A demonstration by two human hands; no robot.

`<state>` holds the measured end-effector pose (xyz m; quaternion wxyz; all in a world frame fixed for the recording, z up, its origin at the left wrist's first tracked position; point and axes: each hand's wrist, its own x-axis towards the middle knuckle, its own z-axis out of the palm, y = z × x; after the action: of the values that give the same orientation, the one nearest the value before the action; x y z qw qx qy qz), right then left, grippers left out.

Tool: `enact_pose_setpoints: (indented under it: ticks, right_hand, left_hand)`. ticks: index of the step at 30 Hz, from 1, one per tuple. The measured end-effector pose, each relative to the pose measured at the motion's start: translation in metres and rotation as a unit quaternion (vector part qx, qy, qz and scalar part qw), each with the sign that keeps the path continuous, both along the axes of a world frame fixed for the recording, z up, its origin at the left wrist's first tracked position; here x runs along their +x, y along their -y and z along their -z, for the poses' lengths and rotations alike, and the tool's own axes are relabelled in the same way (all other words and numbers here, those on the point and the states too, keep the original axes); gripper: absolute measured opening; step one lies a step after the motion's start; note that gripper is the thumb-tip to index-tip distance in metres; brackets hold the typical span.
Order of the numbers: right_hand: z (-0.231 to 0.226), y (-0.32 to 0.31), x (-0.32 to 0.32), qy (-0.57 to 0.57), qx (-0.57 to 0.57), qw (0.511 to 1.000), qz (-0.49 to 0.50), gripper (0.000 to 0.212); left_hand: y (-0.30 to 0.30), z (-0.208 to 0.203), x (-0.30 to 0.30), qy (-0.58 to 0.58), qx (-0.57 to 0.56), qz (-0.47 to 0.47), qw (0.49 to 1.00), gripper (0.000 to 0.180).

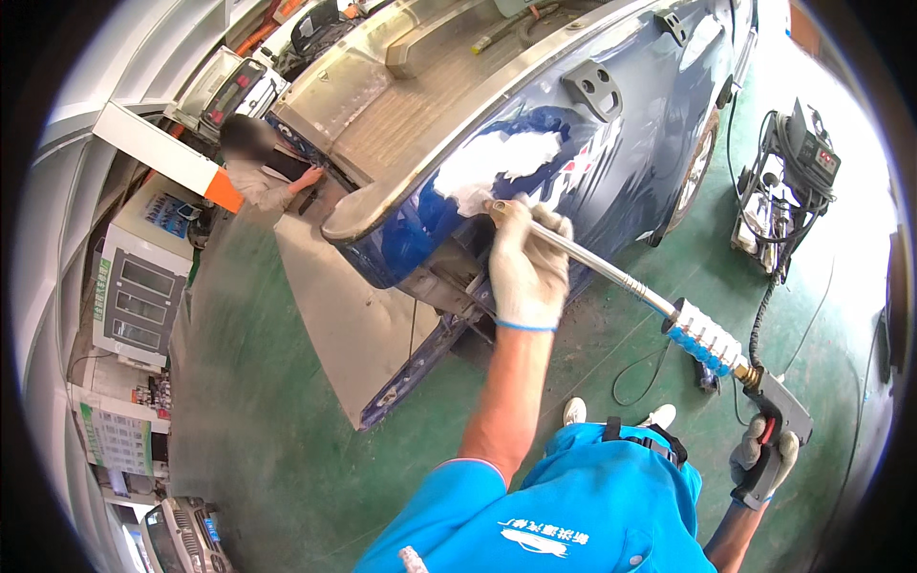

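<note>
A slide-hammer dent puller [616,272] stretches from the rear corner of a blue pickup truck [630,143] to my right side. My left hand [528,272], in a white glove, is closed around the front of its metal rod. The rod's tip meets or nearly meets the lower edge of a bare, whitish patch [497,162] in the paint; exact contact is hard to see. Gloved too, my right hand [764,454] grips the grey pistol handle with a red trigger. Between the hands, a ribbed sliding weight [702,336] wrapped in white and blue sits toward the handle end.
The tailgate [344,325] hangs lowered beside the corner. Another person [263,167] bends over its far side. At right stands a cable-draped welding unit [812,158] on a cart [759,224]; its thick cable [761,325] runs to the handle. A thin cable loops over the green floor [287,477].
</note>
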<state>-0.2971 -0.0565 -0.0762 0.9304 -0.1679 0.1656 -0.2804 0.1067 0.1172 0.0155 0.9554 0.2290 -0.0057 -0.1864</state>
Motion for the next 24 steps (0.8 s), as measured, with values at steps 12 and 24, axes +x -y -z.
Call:
enact_pose_setpoints:
  ticks: [12, 24]
  right_hand:
    - [0.017, 0.005, -0.008, 0.021, -0.047, 0.996, -0.072, 0.051]
    - [0.033, -0.019, -0.003, 0.039, 0.009, 0.998, -0.054, 0.063]
  left_hand:
    - [0.004, 0.002, 0.021, 0.018, -0.078, 0.110, 0.991, 0.025]
    - [-0.008, 0.010, 0.004, 0.047, 0.091, 0.015, 0.995, 0.008]
